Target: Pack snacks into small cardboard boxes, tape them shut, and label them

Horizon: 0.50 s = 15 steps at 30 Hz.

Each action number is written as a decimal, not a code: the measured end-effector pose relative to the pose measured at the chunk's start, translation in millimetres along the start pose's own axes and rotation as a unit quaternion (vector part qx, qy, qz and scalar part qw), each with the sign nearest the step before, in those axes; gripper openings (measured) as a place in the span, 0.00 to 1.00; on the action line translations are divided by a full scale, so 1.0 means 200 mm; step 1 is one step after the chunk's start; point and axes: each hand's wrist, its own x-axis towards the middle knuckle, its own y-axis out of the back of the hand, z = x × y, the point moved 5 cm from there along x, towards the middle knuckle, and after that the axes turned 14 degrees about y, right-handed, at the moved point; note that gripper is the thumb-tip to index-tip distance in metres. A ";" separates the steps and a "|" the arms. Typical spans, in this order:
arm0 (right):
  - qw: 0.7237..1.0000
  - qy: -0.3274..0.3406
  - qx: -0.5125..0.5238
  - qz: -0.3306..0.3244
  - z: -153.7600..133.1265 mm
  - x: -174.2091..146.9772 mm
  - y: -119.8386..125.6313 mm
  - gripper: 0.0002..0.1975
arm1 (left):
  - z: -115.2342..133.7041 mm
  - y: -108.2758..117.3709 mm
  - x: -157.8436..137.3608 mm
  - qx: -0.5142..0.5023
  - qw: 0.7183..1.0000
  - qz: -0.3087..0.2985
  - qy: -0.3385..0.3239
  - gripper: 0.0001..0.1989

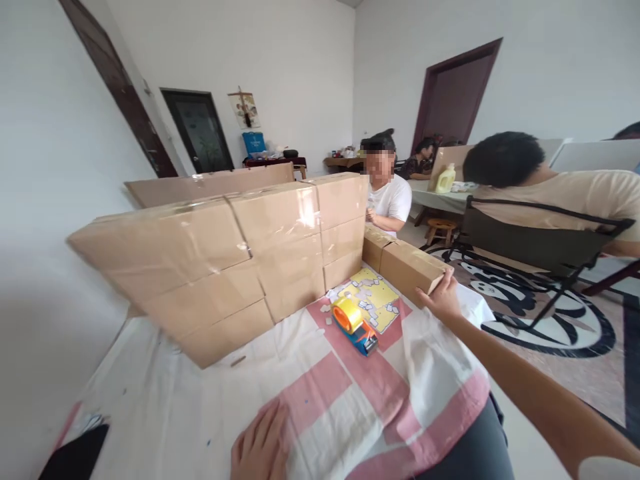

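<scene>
Biggest thing on my feed is the tablecloth (185, 400), white with pink blocks, kinda wrinkled, bunched at the near right edge. Next up, the cardboard stack (293, 250) on the left and centre: plain tan boxes, three layers high, glossy clear tape along the tops and catching a bright glare patch in the middle. A person in a white shirt (395, 203) is over on the far side, past the stack.

The one I've got contact with is the cardboard box (413, 267) on the right, low and long, same plain tan with shiny tape on top, edges looking pretty square. It's end to end with another box (373, 245) on its far side. My right hand (441, 297) is spread over its near end, but I honestly can't tell if that's a grip or just a touch. My left hand (261, 443) is palm down on the cloth at the near edge, holding nothing I can see.

Between the boxes there's yellow printed sheeting (384, 293), then a blue tape dispenser (354, 339) on its near side with a yellow tape roll (349, 313), plus little pale scraps (328, 321).
</scene>
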 end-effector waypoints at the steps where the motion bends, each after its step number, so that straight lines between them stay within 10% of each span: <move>1: 0.999 0.011 -0.020 -0.026 0.01 0.00 0.03 0.60 | 0.01 0.01 -0.01 -0.024 1.000 -0.013 -0.008 0.26; 8: 0.987 0.103 -0.120 -0.015 -0.23 0.14 0.30 0.37 | 0.00 0.30 -0.05 -0.331 0.943 0.015 0.005 0.09; 12: 0.967 0.253 -0.036 -0.010 -1.07 0.19 0.23 0.20 | -0.30 0.67 0.13 -0.350 0.923 0.142 0.072 0.17; 15: 0.892 0.439 0.096 -0.051 -1.89 0.02 0.10 0.12 | -0.58 0.98 0.45 -0.292 0.907 0.234 0.192 0.22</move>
